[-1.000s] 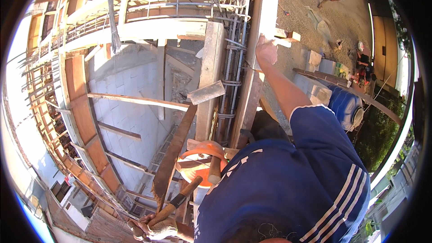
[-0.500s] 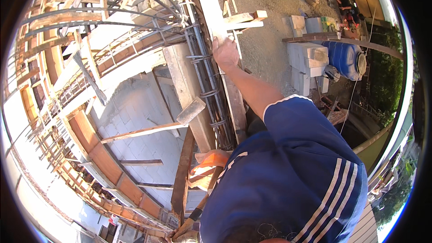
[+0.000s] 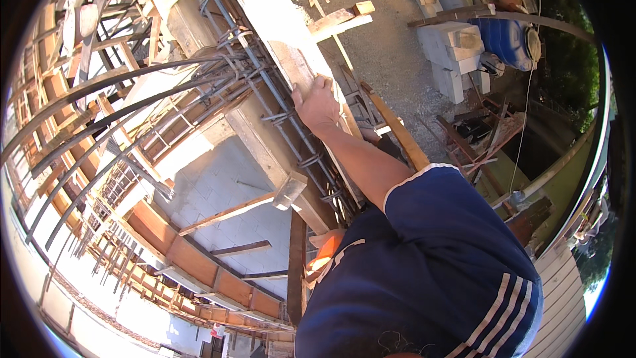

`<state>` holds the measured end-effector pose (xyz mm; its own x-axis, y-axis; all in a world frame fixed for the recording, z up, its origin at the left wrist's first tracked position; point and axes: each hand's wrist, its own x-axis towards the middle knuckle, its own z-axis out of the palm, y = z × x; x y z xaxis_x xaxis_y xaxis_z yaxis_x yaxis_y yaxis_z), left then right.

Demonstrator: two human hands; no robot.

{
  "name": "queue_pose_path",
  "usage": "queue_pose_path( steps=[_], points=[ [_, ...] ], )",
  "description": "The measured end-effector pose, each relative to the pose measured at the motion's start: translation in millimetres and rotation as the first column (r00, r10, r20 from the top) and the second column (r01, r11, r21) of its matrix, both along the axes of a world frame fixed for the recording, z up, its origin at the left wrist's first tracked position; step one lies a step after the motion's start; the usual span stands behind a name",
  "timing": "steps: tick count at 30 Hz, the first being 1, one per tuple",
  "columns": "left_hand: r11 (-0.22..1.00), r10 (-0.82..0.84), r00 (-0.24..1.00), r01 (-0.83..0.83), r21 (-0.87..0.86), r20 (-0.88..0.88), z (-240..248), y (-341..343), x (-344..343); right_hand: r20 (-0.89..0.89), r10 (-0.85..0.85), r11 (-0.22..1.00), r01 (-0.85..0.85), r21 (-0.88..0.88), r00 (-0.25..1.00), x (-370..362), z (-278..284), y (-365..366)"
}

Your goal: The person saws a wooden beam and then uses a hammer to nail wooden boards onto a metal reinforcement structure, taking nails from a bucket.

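Note:
My right hand (image 3: 318, 105), at the end of a bare forearm from a navy sleeve, grips a long pale timber board (image 3: 281, 40). Its fingers curl over the board's edge, with the thumb on the left side. Just left of the board runs a bundle of tied steel reinforcing bars (image 3: 291, 129) with ring ties. Beside the bars lies a thick wooden beam (image 3: 255, 139), and a short wood block (image 3: 290, 190) sits on it at the end of a thin wooden strip. Below, an orange item (image 3: 328, 248) is partly covered by my shirt. My left hand is out of sight.
Curved bars (image 3: 126, 79) spread to the left over formwork (image 3: 199, 265) and a grey block wall (image 3: 258, 262). Down on the right stand stacked white blocks (image 3: 450, 56) and a blue barrel (image 3: 500, 40) on gravel. Another plank (image 3: 397, 122) slants beside my forearm.
The view has turned, so the board and bars now slant up to the left. My right hand appears lower on the board, still gripping it. A wooden handle at the lower edge has left view.

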<state>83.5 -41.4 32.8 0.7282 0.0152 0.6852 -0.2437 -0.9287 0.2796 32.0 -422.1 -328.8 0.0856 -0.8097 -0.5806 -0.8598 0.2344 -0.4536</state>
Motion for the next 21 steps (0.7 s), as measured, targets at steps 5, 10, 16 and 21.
queue_pose_path(
  steps=[5, 10, 16, 21],
  points=[
    [1.000, -0.007, 1.000, 0.007, 0.001, 0.030, 1, -13, 3, -0.030, 0.007, 1.000, -0.007, -0.003, 1.000, 0, -4, 1],
    [0.997, 0.065, 0.997, -0.063, -0.049, 0.031, -16, -1, -16, 0.011, -0.022, 0.991, 0.023, -0.134, 1.000, 1, -18, 7],
    [0.969, 0.212, 0.977, -0.205, -0.135, 0.039, -33, 11, -41, -0.127, -0.012, 0.997, 0.003, -0.077, 0.992, 10, 3, 3],
    [0.937, 0.317, 0.947, -0.306, -0.171, 0.044, -39, 20, -61, -0.169, 0.016, 0.997, -0.029, -0.075, 0.985, 15, 8, 6]
  ],
)
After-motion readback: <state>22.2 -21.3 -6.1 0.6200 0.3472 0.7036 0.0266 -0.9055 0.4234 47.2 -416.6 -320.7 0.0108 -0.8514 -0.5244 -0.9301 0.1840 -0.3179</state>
